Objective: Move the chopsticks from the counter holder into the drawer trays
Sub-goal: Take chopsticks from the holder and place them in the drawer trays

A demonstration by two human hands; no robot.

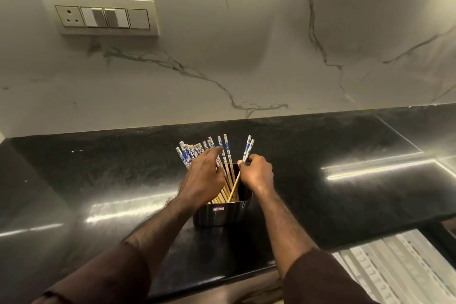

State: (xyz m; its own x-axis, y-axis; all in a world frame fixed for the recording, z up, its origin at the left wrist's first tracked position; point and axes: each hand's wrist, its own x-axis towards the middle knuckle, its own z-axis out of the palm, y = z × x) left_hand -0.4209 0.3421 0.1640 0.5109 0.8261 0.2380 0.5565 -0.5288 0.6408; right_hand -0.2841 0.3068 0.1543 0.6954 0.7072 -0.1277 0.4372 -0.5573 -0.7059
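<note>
A black rectangular holder (222, 213) stands on the dark counter, filled with several bamboo chopsticks (228, 155) that have blue-and-white patterned tops. My left hand (202, 177) rests over the left bunch, its fingers spread across the patterned ends. My right hand (256, 173) pinches a pair of chopsticks (248, 149) at the holder's right side; their lower ends are still inside the holder. White drawer trays (394, 266) show at the lower right, below the counter edge.
The black polished counter (111, 180) stretches left and right of the holder. Behind it rises a white marble backsplash with a switch and socket panel (103, 16) at the upper left. The counter's front edge runs just above the open drawer.
</note>
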